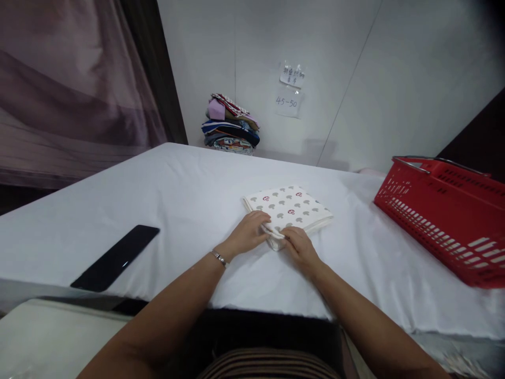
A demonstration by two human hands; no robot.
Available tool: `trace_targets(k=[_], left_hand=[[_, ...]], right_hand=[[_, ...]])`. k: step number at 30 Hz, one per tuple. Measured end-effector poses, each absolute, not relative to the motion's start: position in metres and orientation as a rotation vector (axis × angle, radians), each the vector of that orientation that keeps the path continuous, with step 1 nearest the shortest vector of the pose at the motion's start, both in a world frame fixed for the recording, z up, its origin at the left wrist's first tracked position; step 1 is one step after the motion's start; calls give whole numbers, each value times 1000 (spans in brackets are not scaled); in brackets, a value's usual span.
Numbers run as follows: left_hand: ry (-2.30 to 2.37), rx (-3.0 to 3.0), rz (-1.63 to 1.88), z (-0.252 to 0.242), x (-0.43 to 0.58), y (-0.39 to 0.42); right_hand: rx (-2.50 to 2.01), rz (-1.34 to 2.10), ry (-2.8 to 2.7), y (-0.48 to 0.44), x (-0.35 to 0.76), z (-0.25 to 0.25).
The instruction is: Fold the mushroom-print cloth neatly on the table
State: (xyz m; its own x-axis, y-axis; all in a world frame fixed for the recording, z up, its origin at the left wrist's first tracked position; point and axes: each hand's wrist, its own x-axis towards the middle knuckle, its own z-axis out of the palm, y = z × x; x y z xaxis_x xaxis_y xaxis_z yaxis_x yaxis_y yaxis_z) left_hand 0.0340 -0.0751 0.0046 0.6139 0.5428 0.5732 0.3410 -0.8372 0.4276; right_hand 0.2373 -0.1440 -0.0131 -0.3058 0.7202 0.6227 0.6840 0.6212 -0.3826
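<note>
A folded white cloth (290, 204) printed with grey and red mushroom-like shapes lies on the white-covered table (189, 210). My left hand (249, 231), with a metal band at its wrist, grips the near left edge of the cloth between thumb and fingers. Close beside it, my right hand (302, 247) pinches the same near edge, its fingers curled over the layers. The near corner hangs slightly bent between both hands. Some fingertips are hidden by the fabric.
A red plastic basket (445, 216) with metal handles stands at the right. To the left lies a flat black object (116, 258), near the table's front edge. Several folded fabrics (231, 126) are stacked beyond the far edge. Paper signs (290, 89) hang on the wall.
</note>
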Motion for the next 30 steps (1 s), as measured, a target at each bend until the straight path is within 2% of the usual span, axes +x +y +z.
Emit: trace_targets(k=[4,10,19,25,30], left_hand=[[694,2651,1059,0,34,-70],[909,2710,1168,-7,40,-69],[1270,2595,947,1,42,-85],[971,2710,759,0,41,-93],[944,2810,638,-3,42,-91]], right_hand=[[-1079,33,-2040,-144,237,-15],[-1057,30,-2006,-144,237,-17],[-1094,130,-1963,-144,236,-14],[-1117,121,-1971,-143,237,-15],[-1109,121,-1970,-142,237,-17]])
